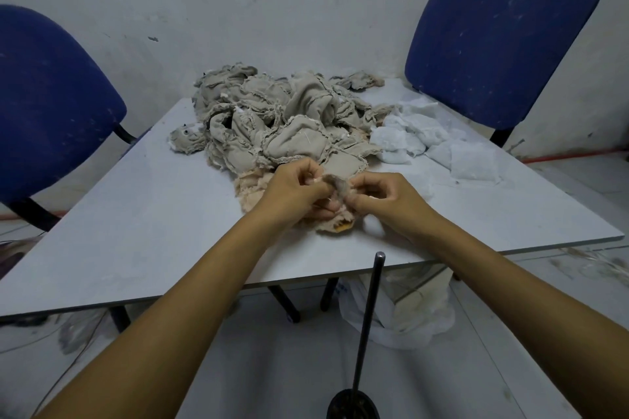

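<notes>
I judge it early: left hand (293,192) and right hand (384,197) pinch one grey-beige fabric scrap (336,184) (frayed beige cloth pile (272,119) awaits at the far edge of the desk (136,231)).

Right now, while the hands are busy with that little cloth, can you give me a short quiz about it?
1. True or false: the left hand and the right hand both pinch the small fabric piece.
2. What lies on the table beside the beige fabric pile? A) white stuffing B) a red ball C) a book
3. How many blue chairs stand by the table?
Key: 1 true; 2 A; 3 two.
</notes>
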### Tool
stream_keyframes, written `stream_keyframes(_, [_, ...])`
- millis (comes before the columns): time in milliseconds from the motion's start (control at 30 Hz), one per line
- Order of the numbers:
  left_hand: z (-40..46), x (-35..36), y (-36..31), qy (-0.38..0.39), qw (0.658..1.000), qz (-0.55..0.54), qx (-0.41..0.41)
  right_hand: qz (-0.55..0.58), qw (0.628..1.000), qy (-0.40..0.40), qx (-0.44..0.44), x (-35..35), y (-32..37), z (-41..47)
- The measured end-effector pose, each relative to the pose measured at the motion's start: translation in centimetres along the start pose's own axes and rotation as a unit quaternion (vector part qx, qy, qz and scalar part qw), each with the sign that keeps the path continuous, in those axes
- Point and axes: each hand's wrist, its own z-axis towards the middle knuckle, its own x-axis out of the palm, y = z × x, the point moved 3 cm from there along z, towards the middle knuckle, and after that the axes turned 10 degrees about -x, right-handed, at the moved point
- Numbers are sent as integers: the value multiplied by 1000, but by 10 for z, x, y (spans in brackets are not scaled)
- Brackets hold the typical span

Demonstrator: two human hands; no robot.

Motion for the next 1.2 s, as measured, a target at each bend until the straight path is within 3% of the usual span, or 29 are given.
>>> stream_keyframes(200, [-4,-4,4,-177,965,142,132,-104,994,-14,2,4,3,0])
stream_keyframes(333, [-4,-7,0,-150,953,208,161,-61,997,-45,-2,0,4,4])
stream_keyframes(467, [-8,-2,1,-131,940,261,174,-143,988,-22,-45,3,7,1])
stream_keyframes(633, [-13,5,-2,-137,918,299,220,-181,980,-64,-56,3,8,1])
stream_keyframes(700, [-11,7,0,-83,949,243,180,-168,982,-70,-56,3,8,-1])
stream_keyframes(800, [-7,6,2,12,994,62,89,-147,985,-80,-45,1,7,-1])
stream_keyframes(933, [-3,-1,-3,-33,995,-22,91,-113,993,-36,-20,4,8,-1])
stream_keyframes(1033, [-3,-7,-5,75,980,-184,12,-106,988,107,17,10,10,-5])
stream_keyframes(1100, [-6,-8,-6,117,981,-154,-7,-188,967,170,-12,12,11,-6])
stream_keyframes(1200, [-5,-8,1,55,996,23,65,-218,968,111,-48,9,10,-4])
